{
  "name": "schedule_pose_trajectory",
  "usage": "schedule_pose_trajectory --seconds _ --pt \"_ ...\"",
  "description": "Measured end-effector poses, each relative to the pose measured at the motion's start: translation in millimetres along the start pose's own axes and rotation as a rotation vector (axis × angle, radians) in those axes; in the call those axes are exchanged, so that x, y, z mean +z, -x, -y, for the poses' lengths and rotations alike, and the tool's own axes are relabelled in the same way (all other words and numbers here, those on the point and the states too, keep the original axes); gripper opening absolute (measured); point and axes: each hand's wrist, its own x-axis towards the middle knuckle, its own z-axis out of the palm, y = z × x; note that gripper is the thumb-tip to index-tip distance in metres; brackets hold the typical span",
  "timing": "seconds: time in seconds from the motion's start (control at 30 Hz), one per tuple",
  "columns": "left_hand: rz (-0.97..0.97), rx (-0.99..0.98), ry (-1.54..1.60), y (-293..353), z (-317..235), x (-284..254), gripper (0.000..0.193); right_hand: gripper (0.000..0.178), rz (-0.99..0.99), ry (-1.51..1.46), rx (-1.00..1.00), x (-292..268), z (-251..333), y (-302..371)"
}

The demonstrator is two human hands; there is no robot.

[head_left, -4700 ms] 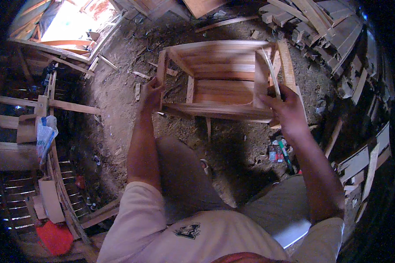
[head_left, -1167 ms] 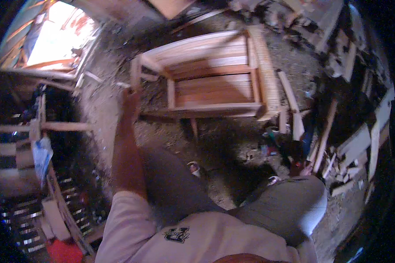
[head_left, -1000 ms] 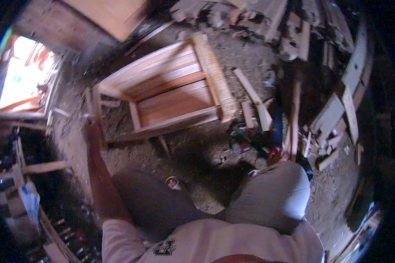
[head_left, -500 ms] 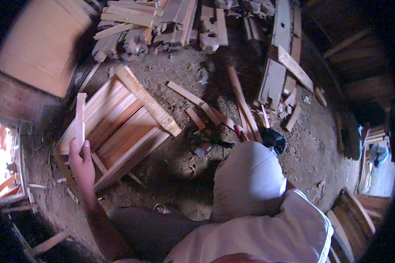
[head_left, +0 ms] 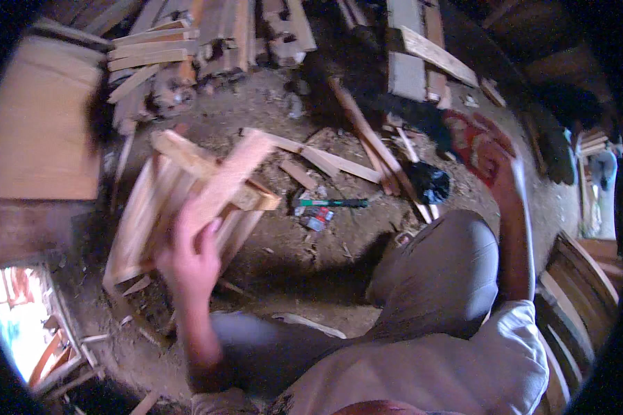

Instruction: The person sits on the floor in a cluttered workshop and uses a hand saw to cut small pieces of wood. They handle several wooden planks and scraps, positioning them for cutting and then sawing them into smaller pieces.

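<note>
My left hand (head_left: 190, 252) is closed round one end of a flat wooden strip (head_left: 232, 176), which slants up to the right over a partly built wooden frame with slats (head_left: 135, 214). The strip hides part of that frame. Off to the right, my right hand (head_left: 502, 169) grips the red handle of what looks like a handsaw (head_left: 467, 135). Its dark blade reaches left and is smeared by motion. On the ground between my hands lies a tool with a green and black handle (head_left: 336, 203), beside a small red and white packet (head_left: 318, 220).
Sawn wood pieces (head_left: 346, 164) and a black plastic bag (head_left: 429, 181) lie ahead of my knee. Stacked boards (head_left: 221, 41) are at the far side. A large wooden panel (head_left: 41, 124) stands at left, and curved wooden parts (head_left: 578, 290) at right.
My left hand has moved right with the strip, now tilted across the frame. My right hand has come into view at right, holding the red-handled saw. The view has shifted.
</note>
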Motion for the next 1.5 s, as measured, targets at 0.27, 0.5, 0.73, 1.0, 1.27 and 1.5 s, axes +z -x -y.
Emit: schedule_pose_trajectory --seconds 0.27,0.5,0.73,1.0,1.27,1.5 --pt "0.101 0.074 0.005 -34.0 -72.8 33.4 0.040 0.037 -0.281 -0.504 -0.241 36.0 -15.1 -57.7" --pt "0.457 0.037 0.227 -132.4 -170.6 159.1 0.036 0.038 -0.316 -0.633 -0.302 -29.9 -47.5 -100.2" --pt "0.780 0.071 0.446 -219.7 -236.1 365.3 0.033 0.044 -0.496 -0.434 -0.194 -111.3 -85.0 -67.1" --pt "0.405 0.700 0.371 -222.2 -308.4 476.4 0.028 0.045 -0.728 -0.404 -0.221 -136.2 -157.1 -46.9" --pt "0.402 0.756 0.239 -229.4 -276.9 530.8 0.030 0.048 -0.736 -0.280 -0.137 -119.7 -166.9 -10.1" --pt "0.286 0.822 0.146 -229.3 -277.6 545.8 0.035 0.049 -0.692 -0.130 -0.111 -111.9 -168.1 1.3"
